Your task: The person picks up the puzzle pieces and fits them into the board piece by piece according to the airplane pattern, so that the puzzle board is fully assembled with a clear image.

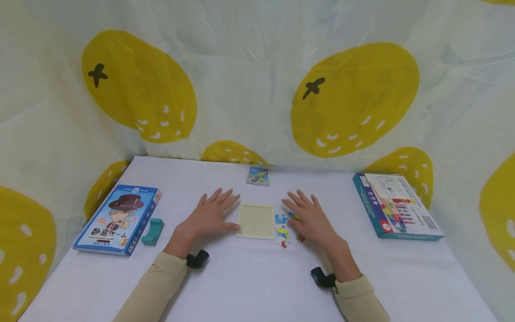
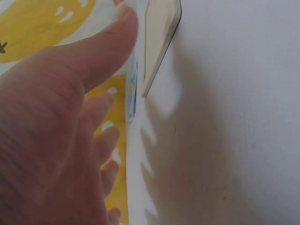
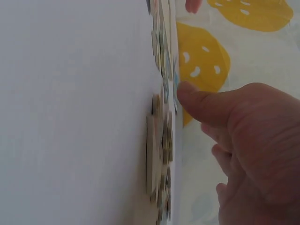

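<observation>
A square cream puzzle tray with a raised rim lies on the white table between the two hands. Fingers spread, the left hand is left of the tray, its thumb close to the tray's left edge; whether it touches cannot be told. Colourful jigsaw pieces lie along the tray's right side. Over some of them hovers the right hand, fingers spread and holding nothing, partly hiding the pieces beneath. In the right wrist view, puzzle pieces show edge-on below the thumb.
Behind the tray lies a small picture card. At left are a blue game box and a teal curved block. A teal-edged box lies at right. A patterned curtain hangs behind the table.
</observation>
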Motion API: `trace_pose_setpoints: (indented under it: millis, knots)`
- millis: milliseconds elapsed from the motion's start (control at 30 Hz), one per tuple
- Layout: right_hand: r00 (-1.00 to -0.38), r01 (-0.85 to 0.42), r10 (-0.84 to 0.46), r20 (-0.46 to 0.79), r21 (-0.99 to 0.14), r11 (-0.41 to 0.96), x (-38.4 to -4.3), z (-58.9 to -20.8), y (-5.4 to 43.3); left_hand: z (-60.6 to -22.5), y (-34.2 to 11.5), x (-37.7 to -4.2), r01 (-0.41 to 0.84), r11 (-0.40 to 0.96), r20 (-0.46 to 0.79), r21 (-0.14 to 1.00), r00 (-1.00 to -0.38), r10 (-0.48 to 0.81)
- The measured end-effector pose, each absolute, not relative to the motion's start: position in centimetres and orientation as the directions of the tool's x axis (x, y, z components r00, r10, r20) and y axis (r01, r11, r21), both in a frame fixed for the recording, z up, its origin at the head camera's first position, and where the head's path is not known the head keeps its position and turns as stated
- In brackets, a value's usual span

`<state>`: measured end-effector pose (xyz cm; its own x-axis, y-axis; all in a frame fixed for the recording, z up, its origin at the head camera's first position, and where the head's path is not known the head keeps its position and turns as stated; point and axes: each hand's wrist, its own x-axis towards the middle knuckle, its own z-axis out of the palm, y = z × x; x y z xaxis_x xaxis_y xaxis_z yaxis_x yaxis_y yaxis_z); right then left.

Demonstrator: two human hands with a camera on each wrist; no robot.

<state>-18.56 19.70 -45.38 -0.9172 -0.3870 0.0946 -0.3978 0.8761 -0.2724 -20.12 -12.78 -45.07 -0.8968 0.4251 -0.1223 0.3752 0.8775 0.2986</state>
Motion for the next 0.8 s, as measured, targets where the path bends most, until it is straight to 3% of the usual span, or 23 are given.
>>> trace_pose_setpoints:
  millis: [333,800]
  knots:
    - [-0.902,-0.425,-0.424,0.077,-0.323,0.846,-18.6,-45.3,17.9,-45.1,-12.4,-19.6,0.442,0.823,-0.132,0.357,-0.848,0.513]
    - [-0.95,-0.29,-0.312,0.015,-0.412,0.864,-18.5,-45.1,16.1,-44.9,-12.6,-19.6,0.453,0.788,-0.142,0.417,-0.824,0.549]
